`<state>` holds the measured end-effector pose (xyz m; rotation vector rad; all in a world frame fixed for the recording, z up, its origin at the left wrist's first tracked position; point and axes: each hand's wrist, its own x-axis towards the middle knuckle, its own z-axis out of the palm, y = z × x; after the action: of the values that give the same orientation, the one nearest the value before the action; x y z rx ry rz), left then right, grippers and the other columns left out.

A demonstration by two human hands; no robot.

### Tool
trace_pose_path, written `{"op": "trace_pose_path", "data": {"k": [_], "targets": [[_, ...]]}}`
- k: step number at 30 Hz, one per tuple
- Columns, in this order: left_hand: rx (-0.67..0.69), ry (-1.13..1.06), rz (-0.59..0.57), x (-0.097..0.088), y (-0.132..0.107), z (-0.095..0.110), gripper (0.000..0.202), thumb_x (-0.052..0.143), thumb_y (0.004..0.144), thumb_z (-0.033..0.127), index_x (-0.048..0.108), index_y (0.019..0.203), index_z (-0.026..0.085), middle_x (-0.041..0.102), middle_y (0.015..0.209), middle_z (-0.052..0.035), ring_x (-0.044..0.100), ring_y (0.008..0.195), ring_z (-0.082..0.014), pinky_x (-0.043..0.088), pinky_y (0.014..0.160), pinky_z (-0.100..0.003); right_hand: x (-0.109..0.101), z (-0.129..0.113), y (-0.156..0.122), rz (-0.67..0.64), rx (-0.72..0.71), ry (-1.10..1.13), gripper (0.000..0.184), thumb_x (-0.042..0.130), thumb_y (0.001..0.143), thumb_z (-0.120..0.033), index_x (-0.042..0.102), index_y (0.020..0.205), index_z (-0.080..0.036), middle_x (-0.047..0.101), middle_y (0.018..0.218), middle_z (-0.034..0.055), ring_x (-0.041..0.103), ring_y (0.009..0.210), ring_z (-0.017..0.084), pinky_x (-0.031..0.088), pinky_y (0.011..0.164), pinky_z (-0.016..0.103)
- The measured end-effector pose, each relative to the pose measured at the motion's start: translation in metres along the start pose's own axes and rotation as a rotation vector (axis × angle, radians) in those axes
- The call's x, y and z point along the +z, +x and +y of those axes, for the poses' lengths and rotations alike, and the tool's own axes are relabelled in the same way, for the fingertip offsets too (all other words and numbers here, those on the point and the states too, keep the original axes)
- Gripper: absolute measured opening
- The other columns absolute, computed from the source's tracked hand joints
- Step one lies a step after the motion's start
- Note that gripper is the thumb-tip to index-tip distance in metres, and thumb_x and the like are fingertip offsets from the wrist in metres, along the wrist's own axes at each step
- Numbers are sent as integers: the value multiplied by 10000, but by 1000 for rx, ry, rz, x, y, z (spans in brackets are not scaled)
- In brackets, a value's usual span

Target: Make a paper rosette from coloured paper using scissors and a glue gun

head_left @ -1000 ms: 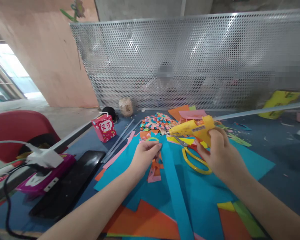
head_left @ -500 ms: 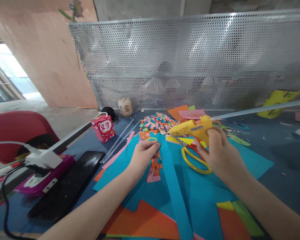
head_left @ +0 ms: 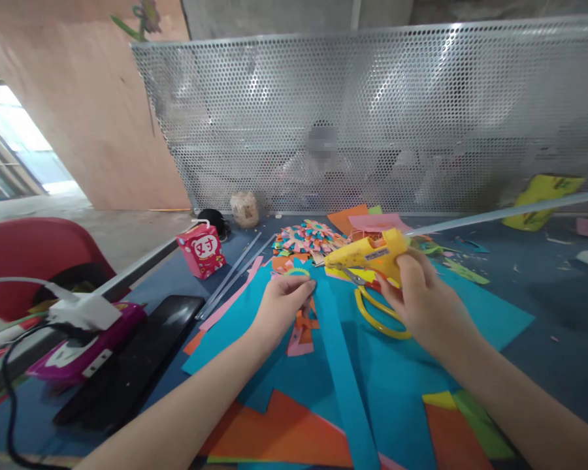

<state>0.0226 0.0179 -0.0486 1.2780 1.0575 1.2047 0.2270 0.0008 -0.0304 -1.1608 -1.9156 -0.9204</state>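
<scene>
My left hand (head_left: 287, 300) is closed in a pinch on a small paper flower (head_left: 300, 269) with blue points and a yellow-green fringe; the fingers hide part of it. A long blue paper strip (head_left: 340, 365) runs from beside those fingertips toward me. In my right hand (head_left: 424, 287) is a yellow glue gun (head_left: 365, 253), its nozzle close to the strip's far end, with a long clear glue stick (head_left: 500, 214) out of its back. Scissors (head_left: 379, 316) with yellow and red handles lie under the gun. Behind the flower is a pile of colourful paper flowers (head_left: 308, 236).
Blue sheets (head_left: 402, 385) and orange paper (head_left: 279, 434) cover the table before me. To the left are a phone (head_left: 132, 359), a purple power strip (head_left: 88, 352), a pink drink carton (head_left: 200, 249) and glue sticks (head_left: 238, 277). A perforated metal screen (head_left: 372, 117) stands behind, a person beyond it.
My right hand and the glue gun have moved slightly left, bringing the nozzle nearer the flower. My left hand keeps its pinch in the same place.
</scene>
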Motion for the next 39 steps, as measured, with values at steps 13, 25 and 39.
{"op": "trace_pose_path", "data": {"k": [13,25,39], "targets": [[-28,39,13,1,1,0,212,622,636,344,596,580,140,450,427,41,429,382,-72,345,408,-206,-3,-2,0,-46,-31,15,75,409,873,-250,403,904,-182,579,944,145,614,773,245,501,497,284],[-17,-75,48,2,0,4,195,644,619,319,590,574,137,438,425,47,420,395,-68,330,421,-210,-4,3,0,-19,31,-18,206,497,821,-258,385,967,-167,568,975,161,607,754,255,453,420,270],[-14,-111,27,1,2,5,209,647,634,310,556,536,149,430,426,54,407,408,-65,326,430,-207,2,17,-2,-134,240,-9,301,515,768,-331,390,978,-156,558,917,150,594,698,262,422,442,292]]}}
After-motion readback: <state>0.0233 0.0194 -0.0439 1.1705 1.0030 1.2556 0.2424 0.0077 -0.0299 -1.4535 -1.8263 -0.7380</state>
